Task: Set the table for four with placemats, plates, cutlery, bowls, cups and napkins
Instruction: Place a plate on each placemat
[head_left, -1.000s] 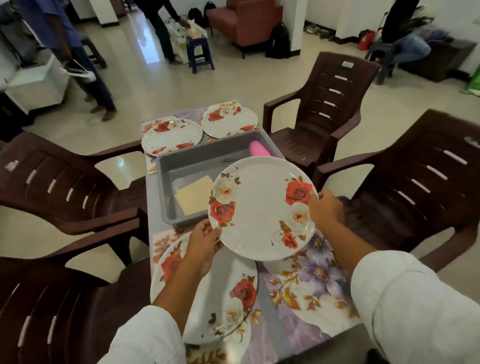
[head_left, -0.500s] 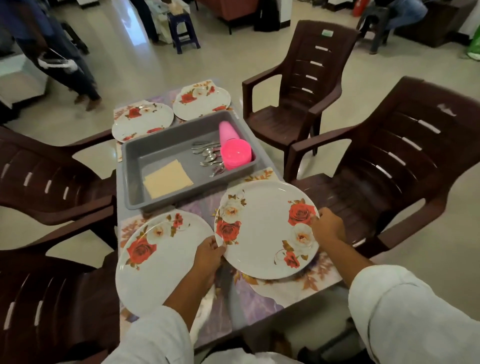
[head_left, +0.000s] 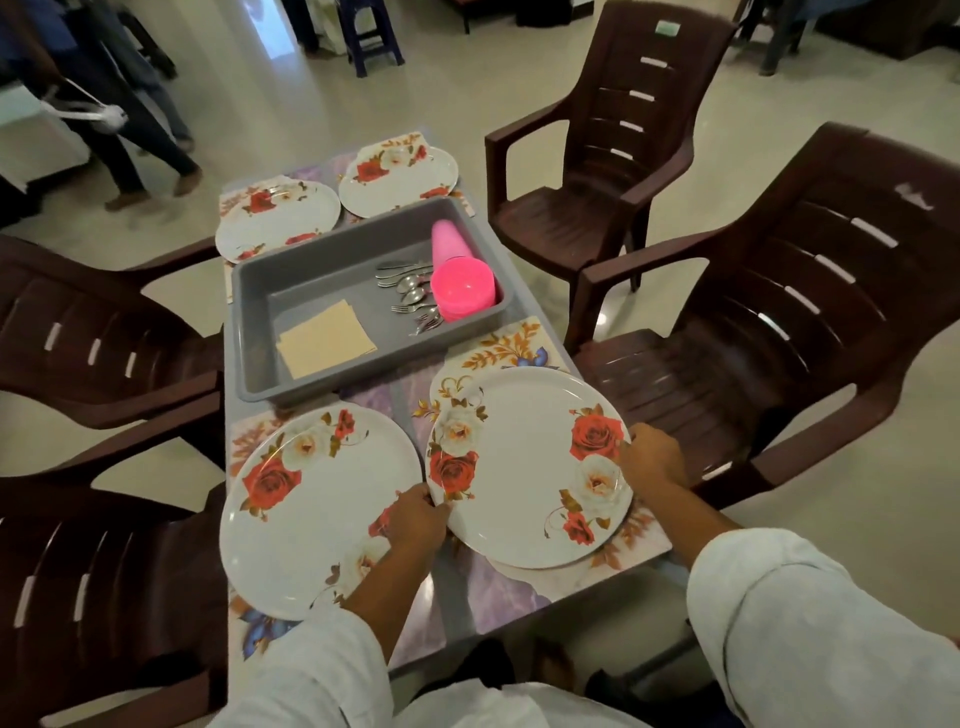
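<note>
A white plate with red roses (head_left: 524, 467) lies on the near right floral placemat (head_left: 524, 343). My left hand (head_left: 415, 514) grips its left rim and my right hand (head_left: 652, 460) grips its right rim. A second rose plate (head_left: 311, 514) sits on the near left placemat (head_left: 247, 441). Two more plates (head_left: 280, 218) (head_left: 397, 179) lie on placemats at the far end. The grey tub (head_left: 260, 374) in the middle holds stacked pink bowls (head_left: 462, 288), pink cups (head_left: 447, 239), spoons and forks (head_left: 413, 296), and beige napkins (head_left: 324, 338).
Brown plastic chairs stand around the table: two on the right (head_left: 779, 332) (head_left: 608, 156) and two on the left (head_left: 88, 343) (head_left: 93, 571). A person (head_left: 104, 93) walks across the floor at the far left. A blue stool (head_left: 371, 31) stands beyond the table.
Both hands have lowered the rose plate from above the tub down onto the near right placemat. The person at the far left has walked on.
</note>
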